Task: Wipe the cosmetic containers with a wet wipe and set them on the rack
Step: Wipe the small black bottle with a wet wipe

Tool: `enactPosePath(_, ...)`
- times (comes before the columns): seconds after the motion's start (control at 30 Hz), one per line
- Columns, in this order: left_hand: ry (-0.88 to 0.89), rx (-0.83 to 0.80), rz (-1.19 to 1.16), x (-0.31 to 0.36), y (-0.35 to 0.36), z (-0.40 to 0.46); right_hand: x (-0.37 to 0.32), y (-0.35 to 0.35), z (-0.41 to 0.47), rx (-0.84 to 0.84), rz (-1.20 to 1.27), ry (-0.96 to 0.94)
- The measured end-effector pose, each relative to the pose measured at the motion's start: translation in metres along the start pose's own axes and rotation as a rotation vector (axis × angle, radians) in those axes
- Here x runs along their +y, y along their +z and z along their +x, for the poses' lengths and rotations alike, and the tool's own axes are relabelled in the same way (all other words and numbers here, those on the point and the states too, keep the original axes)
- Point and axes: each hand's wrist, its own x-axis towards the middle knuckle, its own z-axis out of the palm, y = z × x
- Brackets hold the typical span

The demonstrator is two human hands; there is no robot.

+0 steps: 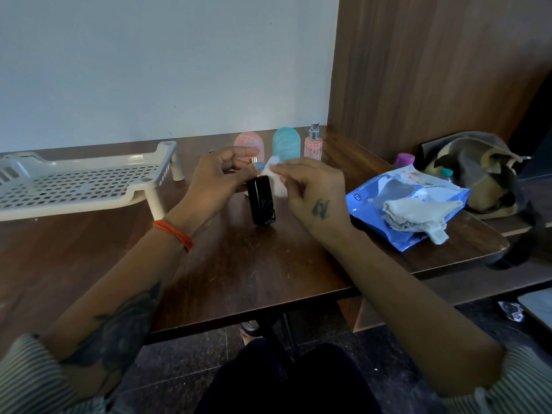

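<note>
Both my hands meet over the worktop point(268, 279): my left hand point(215, 180) grips the black bottle point(263, 201) near its top, tilted above the wood, while my right hand point(310, 189) pinches a white wet wipe point(276, 177) against it. Pink point(249, 144) and blue point(286, 146) containers and a spray bottle point(313, 146) stand behind. My white rack point(77, 180) sits left, the wipe pack point(406, 204) right.

Black bottle point(263, 201), white wipe point(276, 180)

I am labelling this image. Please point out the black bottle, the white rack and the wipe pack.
black bottle point(264, 201), head view, front face.
white rack point(77, 183), head view, perforated shelf.
wipe pack point(373, 210), head view, blue wrapper.
</note>
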Motion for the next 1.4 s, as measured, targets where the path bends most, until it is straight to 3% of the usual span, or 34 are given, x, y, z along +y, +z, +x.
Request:
enactPosePath(0.2,-0.02,0.007,-0.017,-0.001,-0.002,0.001,0.0,0.001,-0.003,-0.092,0.057,-0.071)
enactPosePath(0.37,-0.021,0.013,0.021,-0.002,-0.002,0.001,0.0,0.0,0.0,0.001,0.036,-0.059)
enactPosePath(0.63,-0.011,0.036,0.013,-0.002,-0.002,0.001,0.005,-0.004,-0.005,-0.297,0.112,-0.034)
enactPosePath(0.8,-0.003,0.036,0.043,-0.003,-0.003,0.001,-0.002,-0.003,-0.002,-0.095,0.066,-0.073)
enactPosePath(1.13,-0.004,0.034,0.026,-0.005,-0.005,0.004,0.001,-0.008,-0.005,-0.589,0.022,-0.029)
enactPosePath(1.17,-0.002,0.035,0.024,-0.005,-0.005,0.004,0.001,-0.007,-0.005,-0.546,0.015,-0.037)
enactPosePath(1.3,0.03,0.02,0.003,-0.004,-0.003,0.004,-0.004,-0.005,-0.001,-0.078,0.082,-0.083)
enactPosePath(1.4,0.053,0.018,0.026,-0.003,-0.003,0.003,-0.009,-0.004,-0.004,-0.206,0.052,-0.145)
